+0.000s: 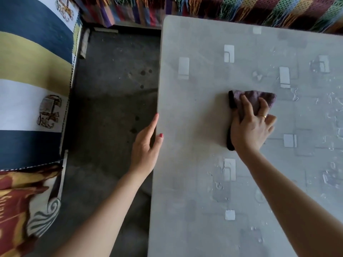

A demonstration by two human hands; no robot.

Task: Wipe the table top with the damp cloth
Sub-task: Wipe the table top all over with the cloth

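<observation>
A grey table top (pixel 194 182) with pale square patterns fills the right side of the head view. Near its middle lies a purple damp cloth (pixel 254 98) with a black edge. My right hand (pixel 250 127) presses flat on the cloth, fingers spread over it, a ring on one finger. My left hand (pixel 146 145) grips the table's left edge, thumb on top and fingers down the side. Water streaks and droplets glisten on the right part of the table; the left part looks matt.
A dark concrete floor (pixel 111 108) runs left of the table. A striped blue, yellow and white fabric seat (pixel 33 71) stands at the far left. Colourful fringed cloth (pixel 241 8) hangs along the back beyond the table's far edge.
</observation>
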